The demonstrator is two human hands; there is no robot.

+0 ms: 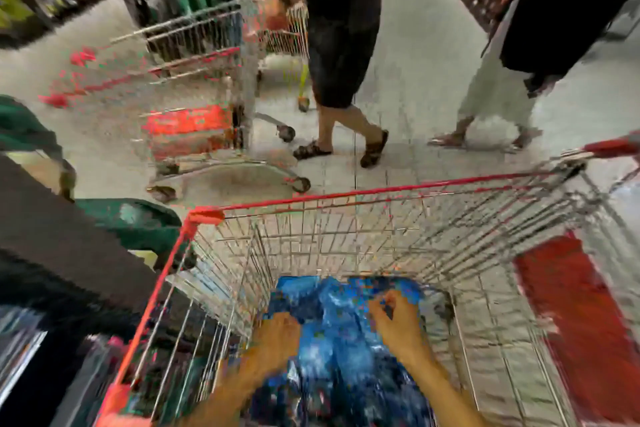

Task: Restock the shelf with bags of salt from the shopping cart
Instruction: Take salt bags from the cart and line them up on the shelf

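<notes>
Both my hands, left hand [277,333] and right hand [398,319], curl onto blue salt bags [339,333] in the cart [381,189]; lift them squarely, supporting underneath.

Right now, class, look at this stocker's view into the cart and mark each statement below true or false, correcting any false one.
1. Both hands reach into the shopping cart. True: the left hand and the right hand are on the blue bags at its bottom.
2. The bags in the cart are red. False: they are blue.
3. The cart is heaped to the rim. False: the bags lie low, with bare wire walls above them.
4. Another shopper pushes a second cart across the aisle ahead. True.
5. The aisle ahead has no people. False: two people walk there.
</notes>
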